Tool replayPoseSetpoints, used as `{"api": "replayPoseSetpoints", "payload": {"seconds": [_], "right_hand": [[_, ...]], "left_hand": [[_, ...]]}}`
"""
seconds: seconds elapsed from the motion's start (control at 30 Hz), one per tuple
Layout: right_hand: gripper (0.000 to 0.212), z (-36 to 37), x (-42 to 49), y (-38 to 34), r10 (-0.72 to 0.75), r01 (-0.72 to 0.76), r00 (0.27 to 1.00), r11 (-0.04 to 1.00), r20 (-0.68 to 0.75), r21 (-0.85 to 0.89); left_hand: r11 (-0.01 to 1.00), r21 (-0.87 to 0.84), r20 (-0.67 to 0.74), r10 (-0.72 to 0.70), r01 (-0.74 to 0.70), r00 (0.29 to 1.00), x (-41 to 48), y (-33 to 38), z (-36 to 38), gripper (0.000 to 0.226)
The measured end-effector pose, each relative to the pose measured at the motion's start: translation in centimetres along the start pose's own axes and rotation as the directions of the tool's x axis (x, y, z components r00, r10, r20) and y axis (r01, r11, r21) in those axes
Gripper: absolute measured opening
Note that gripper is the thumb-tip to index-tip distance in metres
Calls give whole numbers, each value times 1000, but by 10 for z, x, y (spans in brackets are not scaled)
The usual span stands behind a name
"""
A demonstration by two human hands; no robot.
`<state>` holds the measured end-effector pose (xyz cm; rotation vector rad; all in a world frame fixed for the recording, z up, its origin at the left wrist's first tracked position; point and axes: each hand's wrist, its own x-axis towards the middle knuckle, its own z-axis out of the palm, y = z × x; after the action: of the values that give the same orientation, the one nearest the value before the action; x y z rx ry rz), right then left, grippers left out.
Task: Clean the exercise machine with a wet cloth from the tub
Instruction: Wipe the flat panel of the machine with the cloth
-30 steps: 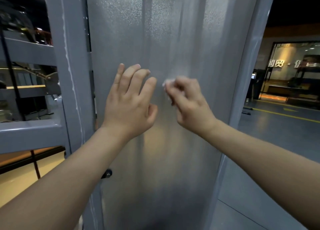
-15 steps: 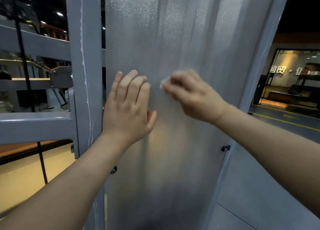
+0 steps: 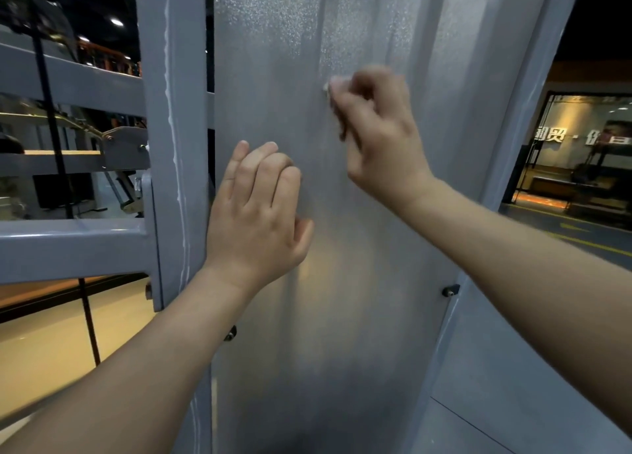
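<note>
Dim gym hall, lit shopfront (image 3: 581, 152) far right. Head view: machine panel (image 3: 342, 299) stands dead ahead, frosted, long axis vertical, grey post (image 3: 171, 146) at its left edge. Right hand (image 3: 376, 135) sits higher and pinches a small white cloth (image 3: 327, 89) against the panel, only a scrap showing. Left hand (image 3: 256, 211) is lower left, fingers loosely bent, resting on the panel and holding nothing. Speckled area lies above the cloth, so the wipe probably goes up.

cloth (image 3: 327, 90) mostly hidden in R hand (image 3: 376, 139) | both blurred | panel (image 3: 359, 317) top cut off
</note>
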<state>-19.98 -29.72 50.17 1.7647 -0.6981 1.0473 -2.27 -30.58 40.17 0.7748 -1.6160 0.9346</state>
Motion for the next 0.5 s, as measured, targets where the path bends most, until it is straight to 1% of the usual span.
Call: {"api": "replayPoseSetpoints", "payload": {"seconds": [0.03,0.07,0.13,0.17,0.2,0.23,0.3,0.33,0.37,0.4,0.43,0.47,0.5], "right_hand": [[31,3,-16,-9,-45,44,998,999,49,17],[30,3,-33,-17,-152,148,981,988,122,42],[27,-6,-50,-16,-370,364,890,928,265,73],[26,-9,-44,-8,-433,432,852,899,292,74],[25,-10,-33,-1,-446,447,849,892,285,64],[25,-10,-20,5,-405,407,883,912,238,41],[26,-8,-1,7,-220,222,971,975,91,-12],[28,-5,0,1,-121,122,992,992,47,-13],[30,0,-6,-7,-57,57,998,998,32,-2],[31,3,-16,-15,-55,54,997,998,46,12],[30,3,-25,-21,-119,116,989,993,89,34],[28,1,-31,-21,-218,213,965,976,146,49],[26,-3,-30,-17,-325,322,926,945,191,50]], "left_hand": [[1000,-2,3,1,-1,1000,0,0,0,42],[1000,-6,5,4,-4,1000,0,-1,0,43],[1000,-19,-3,11,-11,1000,-1,-1,1,42],[1000,-17,-10,13,-13,1000,-1,-2,1,41],[1000,-9,-16,13,-13,1000,-1,-2,1,41],[1000,0,-20,13,-13,1000,-1,-1,2,41],[1000,7,-29,-2,2,1000,0,2,1,37],[1000,1,-29,-19,19,999,-2,4,1,36],[999,-11,-22,-33,33,999,-5,7,1,35],[999,-21,-11,-35,35,999,-10,10,1,36],[999,-25,1,-25,25,1000,-16,13,2,37],[1000,-26,10,-10,10,1000,-21,14,3,37],[1000,-27,12,0,0,1000,-25,14,4,38]]}}
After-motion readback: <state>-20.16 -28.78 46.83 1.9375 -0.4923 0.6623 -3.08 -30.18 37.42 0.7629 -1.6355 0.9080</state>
